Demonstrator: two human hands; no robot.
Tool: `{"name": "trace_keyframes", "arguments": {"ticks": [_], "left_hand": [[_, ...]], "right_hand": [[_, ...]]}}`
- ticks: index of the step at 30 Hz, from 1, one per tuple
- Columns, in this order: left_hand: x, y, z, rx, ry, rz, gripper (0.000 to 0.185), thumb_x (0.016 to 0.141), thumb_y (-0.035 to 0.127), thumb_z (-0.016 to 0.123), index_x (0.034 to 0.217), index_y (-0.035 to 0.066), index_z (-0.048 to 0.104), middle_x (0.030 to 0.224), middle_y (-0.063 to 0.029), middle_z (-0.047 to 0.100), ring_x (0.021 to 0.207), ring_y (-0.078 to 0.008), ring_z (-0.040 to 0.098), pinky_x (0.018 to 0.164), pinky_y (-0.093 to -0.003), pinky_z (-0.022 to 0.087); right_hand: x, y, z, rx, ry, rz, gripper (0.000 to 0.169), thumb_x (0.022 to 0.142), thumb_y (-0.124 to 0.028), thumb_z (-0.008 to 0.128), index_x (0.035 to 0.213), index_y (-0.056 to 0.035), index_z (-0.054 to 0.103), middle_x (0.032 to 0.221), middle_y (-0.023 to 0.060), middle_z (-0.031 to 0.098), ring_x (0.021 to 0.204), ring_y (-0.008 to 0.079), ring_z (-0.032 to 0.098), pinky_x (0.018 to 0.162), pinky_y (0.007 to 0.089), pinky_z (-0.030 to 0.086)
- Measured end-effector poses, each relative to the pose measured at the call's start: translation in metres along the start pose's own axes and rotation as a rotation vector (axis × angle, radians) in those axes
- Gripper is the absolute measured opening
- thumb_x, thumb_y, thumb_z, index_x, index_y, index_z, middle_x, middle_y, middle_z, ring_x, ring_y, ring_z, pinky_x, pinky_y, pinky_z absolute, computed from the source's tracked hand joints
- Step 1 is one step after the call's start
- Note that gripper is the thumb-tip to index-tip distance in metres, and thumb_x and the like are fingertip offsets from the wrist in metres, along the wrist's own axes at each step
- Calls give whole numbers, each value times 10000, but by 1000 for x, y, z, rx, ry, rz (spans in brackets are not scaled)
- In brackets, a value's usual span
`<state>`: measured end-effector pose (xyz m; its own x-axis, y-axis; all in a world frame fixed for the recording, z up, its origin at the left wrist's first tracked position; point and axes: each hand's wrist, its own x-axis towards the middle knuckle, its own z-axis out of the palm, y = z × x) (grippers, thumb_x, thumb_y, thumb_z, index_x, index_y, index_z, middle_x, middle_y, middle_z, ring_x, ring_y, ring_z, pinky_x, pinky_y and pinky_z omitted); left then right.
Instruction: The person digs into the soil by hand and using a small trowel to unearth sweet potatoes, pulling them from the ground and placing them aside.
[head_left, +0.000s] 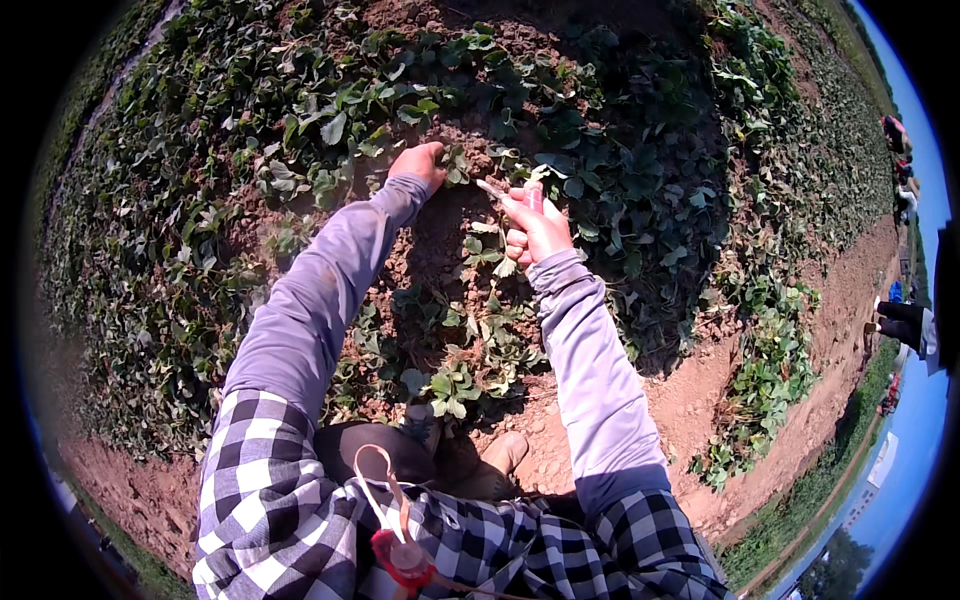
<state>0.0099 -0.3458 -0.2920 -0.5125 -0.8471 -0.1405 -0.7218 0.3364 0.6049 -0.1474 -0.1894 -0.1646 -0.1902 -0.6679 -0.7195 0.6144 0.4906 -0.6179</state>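
Low leafy plants, apparently strawberry, spread over reddish soil before me. My left hand reaches in among them, its fingers curled beside a pale green leaf. Whether it grips that leaf is hidden. To its right, my right hand is closed around a slender tool, perhaps a knife, whose narrow end points left towards the left hand. Something red shows at the top of the right hand; I cannot tell whether it is a handle or a wrap on a finger. Runners and leaves hang just below that hand.
My boot stands on a dirt path by the plants. A looped strap with a red piece hangs at my chest. Another plant row runs along the right. A person in dark trousers stands far off at the right rim.
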Motion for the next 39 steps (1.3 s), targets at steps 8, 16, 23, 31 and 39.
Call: {"name": "trace_keyframes", "arguments": {"ticks": [8,16,23,31,39], "left_hand": [[28,38,-8,230,-37,-282,194,754,101,550,911,73,661,993,-181,645,964,-330,617,820,-413,502],[-2,-3,-26,-438,-210,-371,554,810,39,571,1322,75,365,1095,-125,632,944,-229,624,785,-320,503],[-144,32,-28,204,-305,435,315,812,167,597,1119,113,555,1067,-54,600,1013,-229,564,859,-353,453],[-165,22,-25,567,-392,726,269,787,198,558,1052,188,604,988,-5,507,977,-173,485,809,-316,388],[-169,13,-56,-9,-402,208,267,720,135,634,939,43,512,891,-65,542,896,-266,560,761,-389,471]], "right_hand": [[-54,23,-24,95,-48,9,279,866,-126,606,1097,-89,454,727,5,469,438,51,362,385,219,328],[-93,44,-41,-237,-39,-58,297,820,-55,629,1080,-71,487,789,8,508,454,39,391,387,197,332],[-88,48,-45,-344,-7,-109,265,805,-63,634,1040,-71,513,719,-27,469,465,33,397,391,192,328],[-82,47,-38,-384,-15,-113,256,802,-66,638,1028,-81,517,687,-37,461,465,28,391,389,197,319],[-110,35,-22,-772,-43,-401,344,772,-93,685,1079,-29,544,976,35,594,855,86,548,794,244,449]]}}
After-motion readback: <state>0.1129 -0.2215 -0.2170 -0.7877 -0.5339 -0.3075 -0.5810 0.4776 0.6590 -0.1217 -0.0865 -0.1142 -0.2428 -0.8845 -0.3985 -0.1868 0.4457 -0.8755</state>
